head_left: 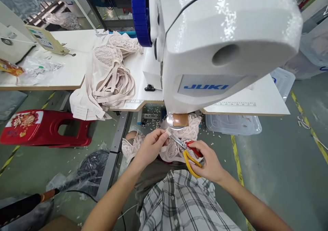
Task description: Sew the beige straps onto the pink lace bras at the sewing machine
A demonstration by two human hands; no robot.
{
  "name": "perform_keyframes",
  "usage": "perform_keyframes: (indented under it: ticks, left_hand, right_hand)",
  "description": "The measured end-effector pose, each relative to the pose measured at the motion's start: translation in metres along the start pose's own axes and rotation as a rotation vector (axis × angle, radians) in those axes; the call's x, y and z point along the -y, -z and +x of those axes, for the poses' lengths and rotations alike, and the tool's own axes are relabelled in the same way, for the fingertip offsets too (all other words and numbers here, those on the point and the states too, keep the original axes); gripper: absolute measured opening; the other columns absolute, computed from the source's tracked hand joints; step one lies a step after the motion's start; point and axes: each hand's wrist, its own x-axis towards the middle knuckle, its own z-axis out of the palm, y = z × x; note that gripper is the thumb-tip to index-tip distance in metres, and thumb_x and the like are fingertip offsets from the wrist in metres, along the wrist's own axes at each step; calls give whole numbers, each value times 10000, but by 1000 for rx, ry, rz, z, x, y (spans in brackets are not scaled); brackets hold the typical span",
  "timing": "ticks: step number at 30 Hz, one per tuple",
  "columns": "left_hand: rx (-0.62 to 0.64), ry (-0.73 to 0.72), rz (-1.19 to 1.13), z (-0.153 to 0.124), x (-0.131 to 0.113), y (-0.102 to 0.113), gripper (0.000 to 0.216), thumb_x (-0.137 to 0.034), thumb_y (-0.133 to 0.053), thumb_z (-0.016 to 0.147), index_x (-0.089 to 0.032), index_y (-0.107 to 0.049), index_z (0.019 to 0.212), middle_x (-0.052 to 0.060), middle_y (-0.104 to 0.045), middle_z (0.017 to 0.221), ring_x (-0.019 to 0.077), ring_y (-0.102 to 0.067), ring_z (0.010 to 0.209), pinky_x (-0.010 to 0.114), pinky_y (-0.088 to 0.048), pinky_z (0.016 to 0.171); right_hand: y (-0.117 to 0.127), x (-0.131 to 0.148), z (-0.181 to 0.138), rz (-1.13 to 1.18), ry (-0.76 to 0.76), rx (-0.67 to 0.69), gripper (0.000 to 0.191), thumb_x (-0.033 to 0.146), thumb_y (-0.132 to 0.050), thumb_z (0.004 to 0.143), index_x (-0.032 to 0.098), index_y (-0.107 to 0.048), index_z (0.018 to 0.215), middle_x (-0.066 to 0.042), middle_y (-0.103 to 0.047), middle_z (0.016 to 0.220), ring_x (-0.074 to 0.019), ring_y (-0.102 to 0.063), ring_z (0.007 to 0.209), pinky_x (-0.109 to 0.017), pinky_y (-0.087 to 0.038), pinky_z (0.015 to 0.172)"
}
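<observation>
My left hand pinches a small strap end of a pale lace bra that lies in my lap below the machine. My right hand is closed round yellow-and-red thread snips, whose blades point up-left and meet the pinched strap end beside my left fingertips. Both hands work just under the head of a white JUKI sewing machine, which hides the needle area.
A heap of beige lace bras lies on the white table left of the machine. A red plastic stool stands at the left, and a clear plastic bin under the table. Fabric scraps litter the green floor.
</observation>
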Motion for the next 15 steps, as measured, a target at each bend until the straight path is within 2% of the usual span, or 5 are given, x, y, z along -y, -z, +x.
perform_keyframes:
  ticks: [3, 8, 12, 15]
  left_hand:
    - [4, -29, 53, 2, -1, 0, 330, -476, -494, 921, -181, -570, 794, -28, -535, 665, 75, -362, 506, 185, -294, 447]
    - [8, -12, 118, 2, -6, 6, 307, -434, -471, 931, -193, -553, 759, -41, -530, 627, 70, -311, 446, 202, -255, 419]
    - [-23, -51, 182, 2, -6, 9, 292, -399, -464, 926, -199, -563, 737, -28, -561, 642, 90, -382, 481, 217, -308, 465]
    - [-47, -64, 169, 2, -1, 8, 318, -424, -465, 928, -199, -555, 723, -24, -556, 654, 96, -402, 505, 218, -326, 482]
  right_hand:
    - [-6, 3, 9, 5, 4, 2, 391, 268, -614, 759, 231, -548, 1142, -84, -684, 1018, -193, -651, 760, -302, -537, 620]
    - [-8, 5, 19, 5, -12, 46, 364, 272, -622, 788, 220, -580, 1146, -88, -704, 1028, -202, -679, 819, -308, -566, 658]
    - [-4, 2, 20, 27, -72, 102, 347, 244, -619, 816, 240, -611, 1163, -77, -723, 1076, -215, -706, 925, -325, -586, 744]
    - [-2, -1, 16, 45, -121, 123, 344, 247, -610, 846, 251, -625, 1190, -72, -734, 1084, -206, -717, 917, -313, -588, 746]
